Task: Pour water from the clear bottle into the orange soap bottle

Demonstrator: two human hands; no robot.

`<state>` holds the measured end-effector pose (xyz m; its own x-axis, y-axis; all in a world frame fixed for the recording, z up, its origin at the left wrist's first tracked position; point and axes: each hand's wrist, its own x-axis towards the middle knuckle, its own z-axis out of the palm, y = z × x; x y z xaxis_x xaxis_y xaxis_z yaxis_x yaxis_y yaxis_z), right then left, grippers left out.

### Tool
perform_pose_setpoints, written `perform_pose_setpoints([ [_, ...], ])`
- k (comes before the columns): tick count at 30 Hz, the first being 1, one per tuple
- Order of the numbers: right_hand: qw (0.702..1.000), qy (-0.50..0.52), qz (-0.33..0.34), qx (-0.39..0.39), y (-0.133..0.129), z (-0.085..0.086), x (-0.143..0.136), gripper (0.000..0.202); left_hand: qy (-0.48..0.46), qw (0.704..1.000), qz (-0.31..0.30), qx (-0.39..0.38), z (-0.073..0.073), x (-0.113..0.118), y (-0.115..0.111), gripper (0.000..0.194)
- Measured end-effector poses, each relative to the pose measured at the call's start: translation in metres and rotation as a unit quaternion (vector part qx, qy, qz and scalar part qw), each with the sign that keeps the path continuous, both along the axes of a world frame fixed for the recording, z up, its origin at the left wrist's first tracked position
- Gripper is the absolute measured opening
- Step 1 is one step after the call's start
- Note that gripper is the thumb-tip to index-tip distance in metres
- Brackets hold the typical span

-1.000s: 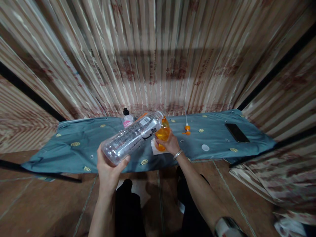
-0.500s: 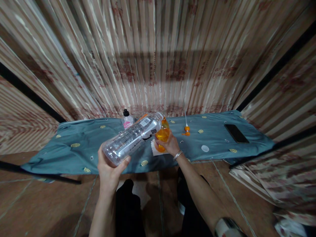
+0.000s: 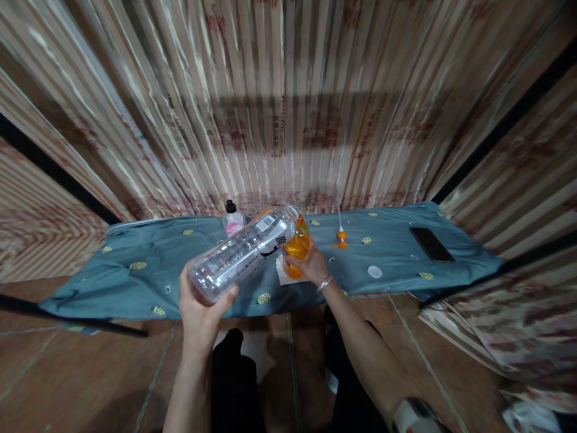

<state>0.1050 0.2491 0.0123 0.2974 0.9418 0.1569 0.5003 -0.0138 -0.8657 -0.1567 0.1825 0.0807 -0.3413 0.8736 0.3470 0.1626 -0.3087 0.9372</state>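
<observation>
Gripping a clear plastic bottle around its base, the left hand is nearest, at eight o'clock when the orange bottle is taken as the dial's centre. The clear bottle slants up from there, its mouth right at the orange bottle's neck; whether the two rims touch cannot be told. From about five o'clock the right hand, with a silver bangle at its wrist, closes its fingers round the orange bottle, which stands roughly upright with a scalloped white paper sheet showing at its foot, toward seven o'clock. Compared with a second ago, both grips, the slant and the meeting of the bottles are unchanged; only the view has shifted very slightly. On the blue-green cloth, a white disc lies between three and four o'clock, a black smartphone and nearer orange pump head at three, and a black-capped bottle with pink print toward ten. Striped curtains hang beyond, at twelve.
</observation>
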Motion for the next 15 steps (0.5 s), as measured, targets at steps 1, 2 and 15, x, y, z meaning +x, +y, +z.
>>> perform_pose_setpoints([
  [1, 1.000, -0.002, -0.001, 0.002, 0.000, 0.000, 0.000, 0.062, -0.001, 1.000, -0.002, 0.002, 0.000, 0.000, 0.000, 0.094],
  [2, 1.000, -0.005, -0.001, 0.005, 0.001, -0.001, 0.000, 0.061, -0.001, 1.000, -0.002, 0.001, -0.001, 0.000, 0.000, 0.094],
  [15, 0.999, -0.023, -0.002, 0.035, 0.003, -0.010, 0.002, 0.074, 0.018, 1.000, -0.014, 0.016, -0.003, -0.001, 0.000, 0.089],
])
